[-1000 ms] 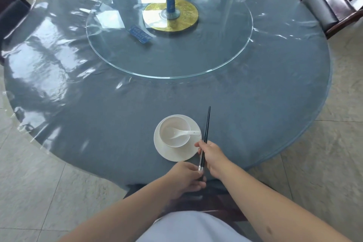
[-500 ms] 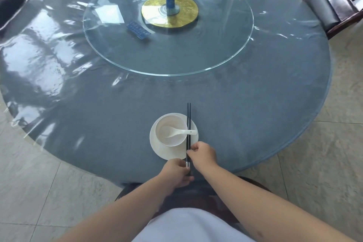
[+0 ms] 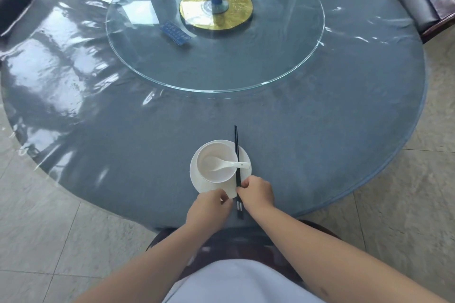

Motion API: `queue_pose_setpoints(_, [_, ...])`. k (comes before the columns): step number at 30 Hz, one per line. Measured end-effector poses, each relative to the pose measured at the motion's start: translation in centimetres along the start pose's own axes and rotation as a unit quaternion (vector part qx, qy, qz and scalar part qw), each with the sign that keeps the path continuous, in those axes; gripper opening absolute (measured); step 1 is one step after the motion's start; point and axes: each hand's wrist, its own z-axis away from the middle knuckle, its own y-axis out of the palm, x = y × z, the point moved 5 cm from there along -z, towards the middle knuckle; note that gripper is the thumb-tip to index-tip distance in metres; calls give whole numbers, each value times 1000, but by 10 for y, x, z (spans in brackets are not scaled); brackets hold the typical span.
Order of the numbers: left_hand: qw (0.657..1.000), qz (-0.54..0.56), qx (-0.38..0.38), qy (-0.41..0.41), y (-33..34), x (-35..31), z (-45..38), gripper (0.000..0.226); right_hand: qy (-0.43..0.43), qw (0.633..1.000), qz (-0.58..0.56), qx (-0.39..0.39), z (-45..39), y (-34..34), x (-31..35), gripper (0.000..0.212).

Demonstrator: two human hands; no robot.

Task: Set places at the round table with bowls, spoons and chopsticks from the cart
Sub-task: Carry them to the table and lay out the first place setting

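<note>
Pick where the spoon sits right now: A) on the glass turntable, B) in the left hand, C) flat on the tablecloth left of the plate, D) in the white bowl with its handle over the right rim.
D: the spoon lies in the bowl, handle poking past the right rim toward the chopsticks.

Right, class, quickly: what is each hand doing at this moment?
Left hand: fingers curled at the plate's near rim; whether it grips anything cannot be told.
Right hand: pinching the chopsticks near their lower end.
</note>
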Motion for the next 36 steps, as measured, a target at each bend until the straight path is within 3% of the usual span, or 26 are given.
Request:
queue_pose_setpoints(2, [991, 10, -110, 76, -26, -4, 2, 7, -5, 1000, -20, -7, 0, 0, -2, 8])
queue_pose_setpoints(5, [965, -25, -208, 158, -52, -9, -9, 34, -10, 998, -49, -22, -1, 0, -4, 19])
queue_pose_setpoints(8, [972, -117, -136, 151, -52, -2, -31, 57, -14, 998, -49, -24, -2, 1, -3, 26])
queue_pose_setpoints(10, [974, -118, -109, 157, -47, 5, -40, 58, -9, 999, -40, -22, -2, 2, -2, 22])
queue_pose_setpoints(14, [977, -80, -125, 156, -44, 10, -42, 53, 1, 999, -30, -18, -3, 1, -1, 16])
queue_pose_setpoints(36, [978, -97, -128, 136, -39, 5, -38, 51, 13, 999, -23, -37, 1, -1, 3, 10])
